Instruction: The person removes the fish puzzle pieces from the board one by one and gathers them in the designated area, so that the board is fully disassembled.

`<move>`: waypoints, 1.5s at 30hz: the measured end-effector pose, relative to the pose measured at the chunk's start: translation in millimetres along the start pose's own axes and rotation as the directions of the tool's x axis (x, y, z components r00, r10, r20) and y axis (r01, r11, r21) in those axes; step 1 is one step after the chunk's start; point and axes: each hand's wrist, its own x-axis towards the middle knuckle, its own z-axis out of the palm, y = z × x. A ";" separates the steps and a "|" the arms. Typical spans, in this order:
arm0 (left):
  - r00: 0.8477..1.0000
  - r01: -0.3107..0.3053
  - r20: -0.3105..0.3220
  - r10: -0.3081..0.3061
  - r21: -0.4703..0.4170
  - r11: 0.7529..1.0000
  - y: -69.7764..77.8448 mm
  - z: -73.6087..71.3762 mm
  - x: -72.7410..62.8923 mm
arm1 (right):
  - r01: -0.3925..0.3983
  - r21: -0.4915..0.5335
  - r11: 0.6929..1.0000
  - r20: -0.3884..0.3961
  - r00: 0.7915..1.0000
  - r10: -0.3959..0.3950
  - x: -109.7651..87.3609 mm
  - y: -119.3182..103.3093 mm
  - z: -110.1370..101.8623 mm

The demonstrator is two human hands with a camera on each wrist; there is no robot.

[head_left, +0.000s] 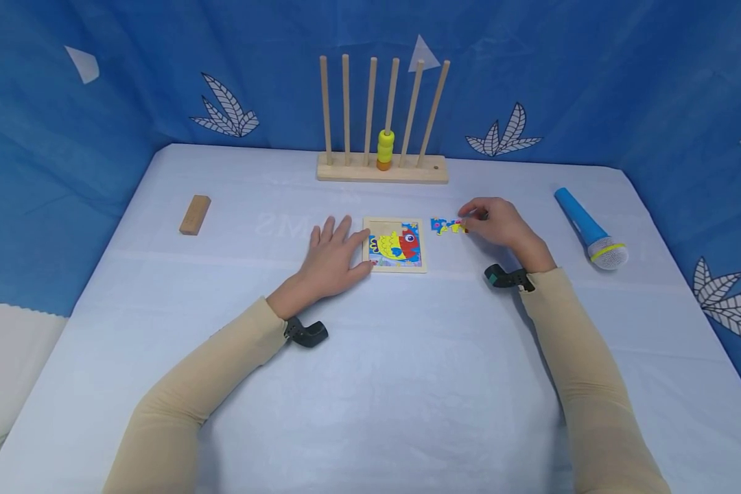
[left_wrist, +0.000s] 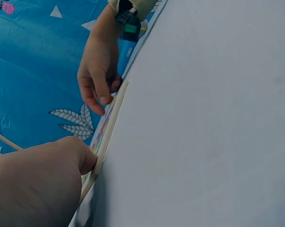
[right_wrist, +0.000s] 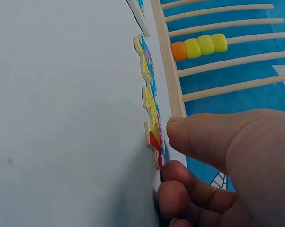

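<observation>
My left hand (head_left: 336, 257) lies with spread fingers at the left side of a square wooden jigsaw puzzle board (head_left: 425, 267). Its thumb and index finger touch the frame. Inside the board is a partly assembled fish picture (head_left: 395, 245), with bare wood along the upper left. Right of the board, several loose puzzle pieces (head_left: 446, 225) lie together on the table. My right hand (head_left: 497, 219) is at their right end; in the right wrist view, its thumb (right_wrist: 180, 132) stands just above a yellow and red piece (right_wrist: 153, 125), bent fingers at that piece's tip and a gap between.
Behind the board stands a wooden bead rack (head_left: 383, 175) with upright pegs; yellow and orange beads (head_left: 385, 147) sit on one peg. A wooden block (head_left: 195, 215) lies at the left, and a blue toy microphone (head_left: 583, 219) at the right. Blue cloth (head_left: 284, 41) hangs around the table.
</observation>
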 end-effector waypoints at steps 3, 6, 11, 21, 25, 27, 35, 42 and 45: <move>1.000 0.001 0.004 -0.001 0.003 1.000 0.3 -0.4 -0.2 | -0.006 0.001 1.000 0.009 1.000 0.006 1.5 1.0 -1.3; 1.000 0.001 0.006 -0.001 0.005 1.000 -0.1 -0.5 -0.3 | 0.001 0.011 1.000 0.007 1.000 -0.001 1.9 0.7 -4.1; 1.000 -0.002 0.002 0.002 0.005 1.000 -0.9 0.3 -0.3 | 0.069 0.037 0.997 -0.015 0.998 -0.069 1.9 -11.3 -8.5; 1.000 0.014 0.009 -0.014 0.002 1.000 -0.1 2.0 0.3 | 0.204 0.071 0.976 0.041 0.977 -0.207 13.0 -61.0 5.2; 1.000 0.016 0.013 -0.016 0.001 1.000 0.5 1.9 0.4 | 0.221 0.077 0.972 0.060 0.972 -0.225 15.1 -70.2 10.5; 1.000 0.016 0.013 -0.016 0.004 1.000 0.5 1.7 0.3 | 0.226 0.072 0.972 0.063 0.971 -0.230 15.6 -71.7 12.7; 1.000 0.016 0.012 -0.016 0.016 1.000 -0.5 1.8 0.6 | 0.191 0.072 0.979 0.142 0.970 -0.199 17.5 -72.4 19.9; 1.000 0.013 0.013 -0.013 0.012 1.000 -0.4 1.8 0.6 | 0.192 0.041 0.981 0.176 0.965 -0.196 17.8 -72.1 24.7; 1.000 0.011 0.010 -0.011 0.009 1.000 -0.3 1.0 0.5 | 0.211 0.011 0.977 0.179 0.961 -0.209 16.4 -73.8 25.9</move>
